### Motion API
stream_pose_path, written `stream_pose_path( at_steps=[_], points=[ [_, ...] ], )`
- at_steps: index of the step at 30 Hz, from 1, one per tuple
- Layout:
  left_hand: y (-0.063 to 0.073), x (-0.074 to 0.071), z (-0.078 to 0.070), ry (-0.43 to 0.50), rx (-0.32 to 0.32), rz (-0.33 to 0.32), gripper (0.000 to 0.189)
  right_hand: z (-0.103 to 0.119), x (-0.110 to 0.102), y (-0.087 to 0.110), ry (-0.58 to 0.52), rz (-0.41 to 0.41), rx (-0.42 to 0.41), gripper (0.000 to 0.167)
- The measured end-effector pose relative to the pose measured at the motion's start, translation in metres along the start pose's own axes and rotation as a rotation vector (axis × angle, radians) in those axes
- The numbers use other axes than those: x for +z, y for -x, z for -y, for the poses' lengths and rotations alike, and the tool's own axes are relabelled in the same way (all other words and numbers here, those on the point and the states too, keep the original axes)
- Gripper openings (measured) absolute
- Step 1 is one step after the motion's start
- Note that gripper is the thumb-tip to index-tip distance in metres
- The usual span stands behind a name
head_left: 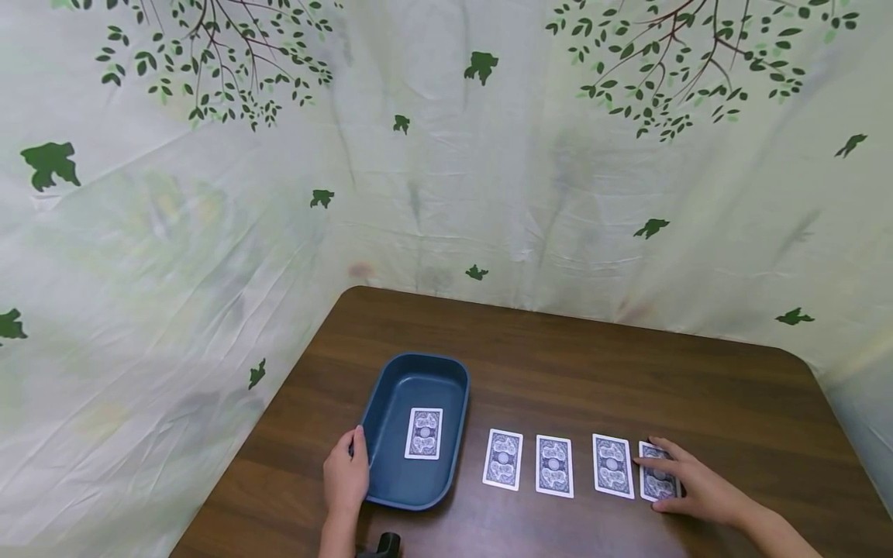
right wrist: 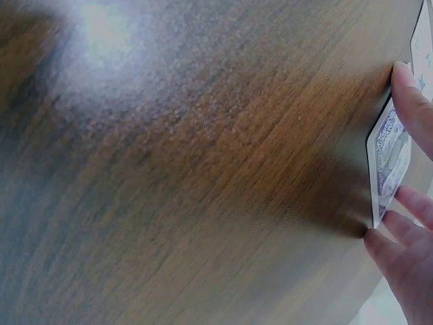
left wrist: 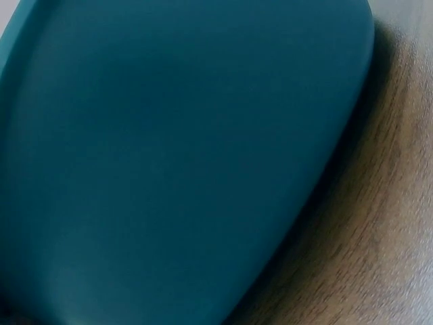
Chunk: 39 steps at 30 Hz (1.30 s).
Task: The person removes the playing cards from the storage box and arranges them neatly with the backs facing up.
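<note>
The right-end card [head_left: 657,484] lies back up at the end of the row, beneath my right hand [head_left: 701,484]; my fingers and thumb are bent and pinch it by opposite edges. Just beside it is the third card [head_left: 613,465], then the second card [head_left: 554,465] and the first card [head_left: 502,459], all three lying between it and the tray [head_left: 456,372]. A black object [head_left: 388,545] shows at the bottom, too cut off to identify. Everything sits on a brown wood-grain table [head_left: 593,372], glossy under the light, backed by pale cloth [head_left: 488,178] printed with leafy branches. My left hand [head_left: 346,471] grips the blue tray's left side, thumb at the rim; inside lies one card [head_left: 424,434], also back up.
</note>
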<state>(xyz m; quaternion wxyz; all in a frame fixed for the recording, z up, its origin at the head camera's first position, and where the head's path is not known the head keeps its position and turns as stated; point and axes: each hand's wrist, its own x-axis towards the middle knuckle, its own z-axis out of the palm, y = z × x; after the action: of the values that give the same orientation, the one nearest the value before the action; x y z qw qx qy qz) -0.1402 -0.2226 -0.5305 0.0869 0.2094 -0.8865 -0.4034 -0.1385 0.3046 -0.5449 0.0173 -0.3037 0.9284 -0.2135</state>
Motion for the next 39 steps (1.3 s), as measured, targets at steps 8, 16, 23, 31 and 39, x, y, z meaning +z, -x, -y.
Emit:
stream_pose_path(
  at_steps=[8,16,23,31,39],
  points=[
    [0.000,0.000,0.001,0.005,-0.007,0.004,0.062,0.000,-0.001,0.001,-0.011,0.013,-0.001,0.058],
    [0.001,-0.001,0.002,0.004,0.007,-0.022,0.056,0.003,-0.003,-0.001,-0.048,0.077,0.045,0.060],
    [0.002,-0.003,0.002,-0.005,0.022,-0.029,0.054,0.007,-0.008,-0.006,-0.079,0.113,0.100,0.063],
    [0.004,-0.004,0.003,-0.002,0.013,-0.026,0.054,0.030,-0.033,-0.047,-0.049,-0.075,0.125,0.051],
    [0.003,-0.001,0.000,0.024,0.008,-0.013,0.056,0.065,-0.038,-0.113,-0.068,-0.042,0.097,0.050]
  ],
)
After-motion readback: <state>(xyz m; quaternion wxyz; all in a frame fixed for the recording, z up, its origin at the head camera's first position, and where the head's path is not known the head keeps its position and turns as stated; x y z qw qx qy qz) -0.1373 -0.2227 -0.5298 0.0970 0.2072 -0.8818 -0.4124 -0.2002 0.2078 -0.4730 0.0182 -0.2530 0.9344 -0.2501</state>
